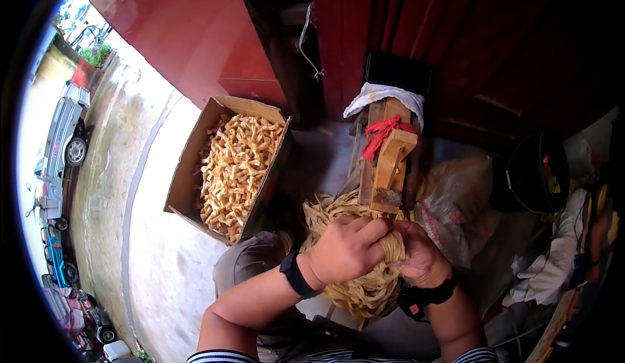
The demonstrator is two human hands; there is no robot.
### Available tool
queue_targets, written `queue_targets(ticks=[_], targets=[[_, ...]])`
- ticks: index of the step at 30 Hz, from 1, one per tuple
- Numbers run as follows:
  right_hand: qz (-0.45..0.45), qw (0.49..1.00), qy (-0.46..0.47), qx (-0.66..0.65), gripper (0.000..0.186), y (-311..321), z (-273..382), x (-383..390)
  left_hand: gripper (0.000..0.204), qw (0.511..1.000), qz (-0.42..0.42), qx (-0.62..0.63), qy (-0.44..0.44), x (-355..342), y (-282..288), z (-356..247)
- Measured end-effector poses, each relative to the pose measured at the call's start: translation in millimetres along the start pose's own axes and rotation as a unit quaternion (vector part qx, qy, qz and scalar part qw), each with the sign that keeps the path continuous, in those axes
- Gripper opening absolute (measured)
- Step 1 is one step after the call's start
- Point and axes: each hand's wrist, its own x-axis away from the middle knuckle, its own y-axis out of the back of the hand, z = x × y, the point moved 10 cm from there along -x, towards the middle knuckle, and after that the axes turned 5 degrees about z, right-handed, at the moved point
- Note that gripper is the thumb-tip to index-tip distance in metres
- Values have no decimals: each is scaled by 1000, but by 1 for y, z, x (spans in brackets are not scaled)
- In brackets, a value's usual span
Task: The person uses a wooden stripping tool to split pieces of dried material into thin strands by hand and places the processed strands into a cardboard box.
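Observation:
My left hand (345, 249) has its fingers curled on a coiled bundle of pale yellow strips (394, 246), and my right hand (423, 262) grips the same bundle from the right. A loose heap of similar strips (351, 294) lies beneath them, partly hidden by my hands and arms. Just beyond, a narrow wooden bench (377, 174) carries an upright wooden block (397, 145), with red cloth (377, 135) tied around it and a white cloth (364, 96) draped over its far end. What my fingertips do inside the bundle is too small to make out.
A cardboard box (182, 174) full of small knotted yellow pieces (237, 167) stands at left. Red doors (456, 37) rise ahead. At right are a black bucket (521, 181), a plastic bag (456, 226) and white gloves or rags (534, 278). Parked vehicles (68, 141) line the yard's left side.

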Motion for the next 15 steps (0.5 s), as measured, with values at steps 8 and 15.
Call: queue_targets(ticks=[8,15], targets=[[-117,783,239,562,14,-28,63,16,34,960,106,149,211,12,-19,46],[-90,787,119,599,28,-13,48,4,22,941,36,287,173,2,-12,43]])
